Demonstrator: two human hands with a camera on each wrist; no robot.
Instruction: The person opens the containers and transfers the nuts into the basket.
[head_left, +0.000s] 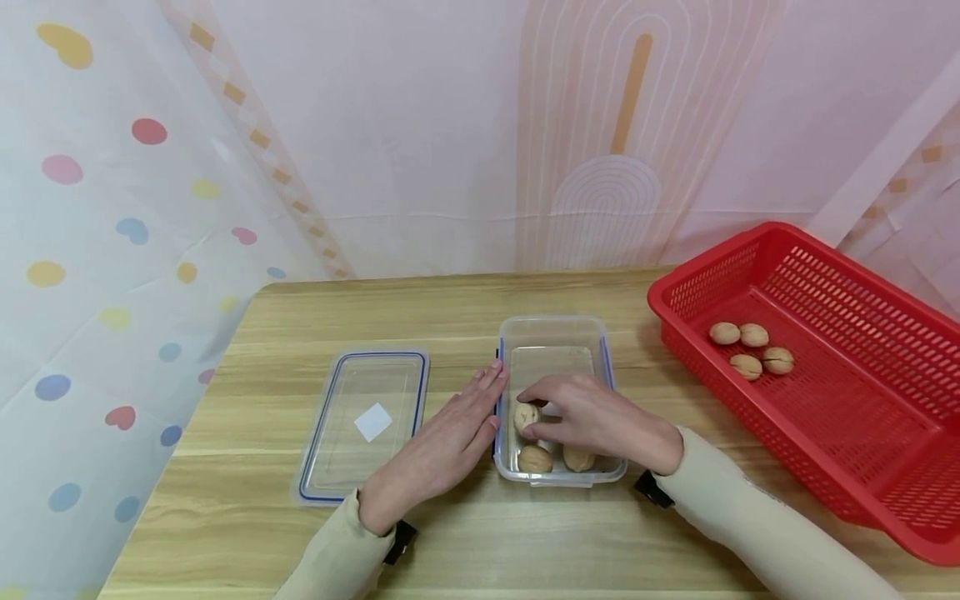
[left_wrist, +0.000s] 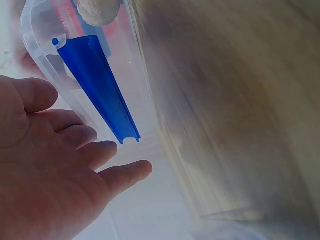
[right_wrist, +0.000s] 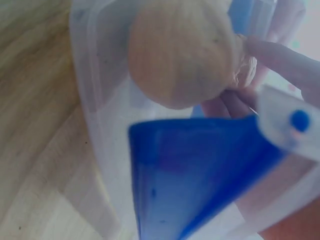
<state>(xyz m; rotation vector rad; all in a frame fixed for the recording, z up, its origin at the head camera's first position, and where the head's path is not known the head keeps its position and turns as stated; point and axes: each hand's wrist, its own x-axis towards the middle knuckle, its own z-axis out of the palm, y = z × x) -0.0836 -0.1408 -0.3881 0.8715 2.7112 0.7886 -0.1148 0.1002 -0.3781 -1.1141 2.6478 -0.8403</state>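
Inside a clear plastic food container [head_left: 553,333], my right hand [head_left: 600,417] pinches a walnut [head_left: 527,418] between thumb and fingers near the left wall. Two more walnuts lie at the container's front end, one on the left [head_left: 536,459] and one on the right [head_left: 578,458]. My left hand [head_left: 450,442] has its fingers extended along the container's left side, fingertips at the wall. In the left wrist view those fingers lie beside a blue side latch [left_wrist: 100,90], which hangs unfastened. Through the wall, the right wrist view shows a walnut [right_wrist: 180,55] close up, behind another blue latch [right_wrist: 195,170].
The container's lid [head_left: 348,458], with a blue seal and a white paper square [head_left: 372,422], lies flat at the left. At the right stands a red plastic basket [head_left: 862,450] holding several walnuts [head_left: 753,335]. A patterned curtain [head_left: 435,150] hangs behind the wooden table [head_left: 480,542].
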